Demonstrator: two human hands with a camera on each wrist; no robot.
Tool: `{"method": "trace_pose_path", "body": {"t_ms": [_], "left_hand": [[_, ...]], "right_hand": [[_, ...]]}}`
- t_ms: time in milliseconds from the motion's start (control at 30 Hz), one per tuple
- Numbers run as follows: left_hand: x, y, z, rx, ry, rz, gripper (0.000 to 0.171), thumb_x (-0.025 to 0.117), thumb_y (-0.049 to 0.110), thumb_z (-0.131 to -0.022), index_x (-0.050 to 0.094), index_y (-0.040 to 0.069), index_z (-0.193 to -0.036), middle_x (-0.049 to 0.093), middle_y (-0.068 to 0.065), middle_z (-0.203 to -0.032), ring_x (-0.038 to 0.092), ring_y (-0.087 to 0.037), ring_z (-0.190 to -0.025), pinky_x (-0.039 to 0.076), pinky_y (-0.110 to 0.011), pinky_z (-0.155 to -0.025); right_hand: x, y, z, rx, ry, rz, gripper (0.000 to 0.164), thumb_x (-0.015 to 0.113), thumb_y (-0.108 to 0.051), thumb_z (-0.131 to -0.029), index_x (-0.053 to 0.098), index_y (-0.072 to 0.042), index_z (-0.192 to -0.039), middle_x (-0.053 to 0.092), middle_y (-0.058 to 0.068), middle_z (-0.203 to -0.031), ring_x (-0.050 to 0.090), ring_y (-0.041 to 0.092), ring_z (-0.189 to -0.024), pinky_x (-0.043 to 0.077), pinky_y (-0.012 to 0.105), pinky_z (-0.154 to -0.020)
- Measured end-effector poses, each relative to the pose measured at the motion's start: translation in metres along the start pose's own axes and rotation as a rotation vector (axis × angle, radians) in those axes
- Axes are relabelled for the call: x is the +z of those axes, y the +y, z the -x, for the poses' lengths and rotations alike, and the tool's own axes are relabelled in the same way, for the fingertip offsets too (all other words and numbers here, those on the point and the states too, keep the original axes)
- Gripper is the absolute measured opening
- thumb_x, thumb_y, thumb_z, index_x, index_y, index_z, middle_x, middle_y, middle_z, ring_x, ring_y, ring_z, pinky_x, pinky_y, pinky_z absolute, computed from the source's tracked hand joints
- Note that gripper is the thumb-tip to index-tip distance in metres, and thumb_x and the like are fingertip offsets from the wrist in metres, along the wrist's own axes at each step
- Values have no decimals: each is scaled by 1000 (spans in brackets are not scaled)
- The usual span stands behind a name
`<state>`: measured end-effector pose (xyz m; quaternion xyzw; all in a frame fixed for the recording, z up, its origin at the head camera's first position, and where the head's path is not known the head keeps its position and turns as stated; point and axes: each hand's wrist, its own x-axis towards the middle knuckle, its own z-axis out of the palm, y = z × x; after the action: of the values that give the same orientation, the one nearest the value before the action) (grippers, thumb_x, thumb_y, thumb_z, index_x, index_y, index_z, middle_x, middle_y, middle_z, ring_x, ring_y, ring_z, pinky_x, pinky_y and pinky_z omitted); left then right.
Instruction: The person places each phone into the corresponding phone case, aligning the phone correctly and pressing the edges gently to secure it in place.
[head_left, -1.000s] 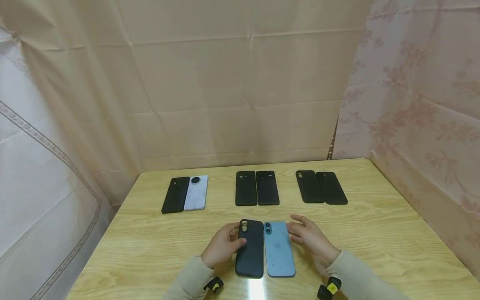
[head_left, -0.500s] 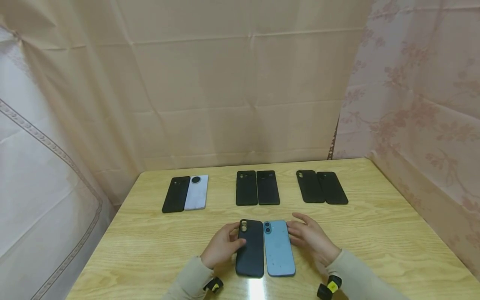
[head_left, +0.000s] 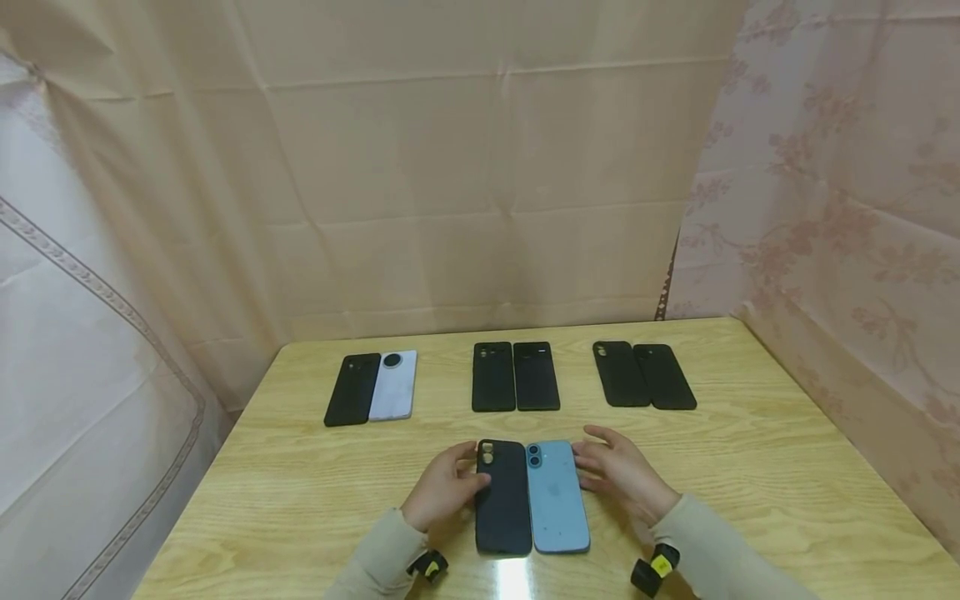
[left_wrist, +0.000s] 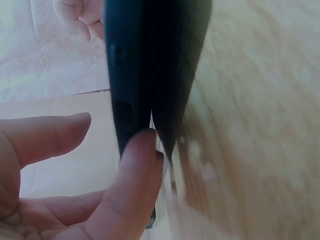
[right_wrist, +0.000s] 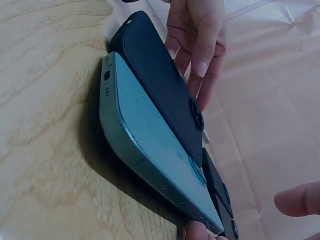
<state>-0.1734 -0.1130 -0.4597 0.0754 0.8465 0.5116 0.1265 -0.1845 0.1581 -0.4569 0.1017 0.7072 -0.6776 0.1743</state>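
Note:
A black phone case [head_left: 504, 504] with a camera cutout lies on the wooden table, right beside a light-blue phone [head_left: 558, 504] lying back up. My left hand [head_left: 444, 490] is at the case's left side. In the left wrist view, one fingertip touches the edge of the case [left_wrist: 132, 60], while the thumb stands apart from it. My right hand [head_left: 626, 477] is at the phone's right side, near its upper end. In the right wrist view, a fingertip meets the side of the phone [right_wrist: 150, 145] and the thumb is held away. The phone partly hides the case there.
Along the table's [head_left: 247, 500] back lie a black case [head_left: 352, 390] beside a white phone [head_left: 393, 387], a black case [head_left: 492, 379] beside a black phone [head_left: 536, 379], and a black case [head_left: 621, 375] beside another black phone [head_left: 664, 377]. A beige curtain [head_left: 480, 183] hangs behind.
The black case has slid slightly to the right, narrowing the gap to the blue phone. Both hands stay nearly in place.

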Motion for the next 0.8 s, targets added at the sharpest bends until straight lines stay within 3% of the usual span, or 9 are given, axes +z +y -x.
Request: {"method": "trace_pose_path", "body": {"t_ms": [233, 367, 467, 600, 800], "left_hand": [[1, 0, -5, -8, -15, 15, 61, 68, 6, -87, 43, -9, -140, 59, -30, -127, 69, -23, -85, 56, -32, -62], [1, -1, -6, -10, -19, 0, 64, 70, 4, -85, 42, -8, -142, 61, -28, -125, 69, -28, -95, 57, -34, -69], [1, -2, -7, -5, -17, -9, 67, 71, 3, -84, 41, -8, -143, 64, -26, -120, 68, -30, -100, 58, -36, -75], [2, -2, -7, 0, -16, -7, 68, 72, 2, -83, 40, -7, -143, 66, -24, -114, 68, -27, -95, 58, -35, -74], [2, -2, -6, -6, -15, -3, 69, 72, 2, -83, 40, -5, -144, 66, -23, -113, 69, -23, -89, 57, -33, -71]], "right_hand": [[0, 0, -5, 25, -27, 23, 61, 50, -11, -101, 19, 13, -149, 39, 35, -145, 52, 38, -128, 52, 43, -99], [-1, 1, -6, 15, -52, 44, 56, 49, -6, -100, 24, 19, -144, 45, 36, -140, 59, 32, -121, 51, 42, -100], [-1, 2, -5, -6, -73, 76, 51, 50, -5, -99, 31, 22, -139, 47, 36, -138, 58, 35, -122, 51, 43, -101], [-1, 2, -5, -20, -71, 116, 45, 51, -2, -97, 41, 21, -135, 47, 36, -138, 57, 37, -123, 50, 44, -101], [2, 2, -5, -21, -67, 141, 42, 53, 2, -93, 47, 20, -131, 52, 34, -135, 62, 27, -114, 50, 45, -101]]}}
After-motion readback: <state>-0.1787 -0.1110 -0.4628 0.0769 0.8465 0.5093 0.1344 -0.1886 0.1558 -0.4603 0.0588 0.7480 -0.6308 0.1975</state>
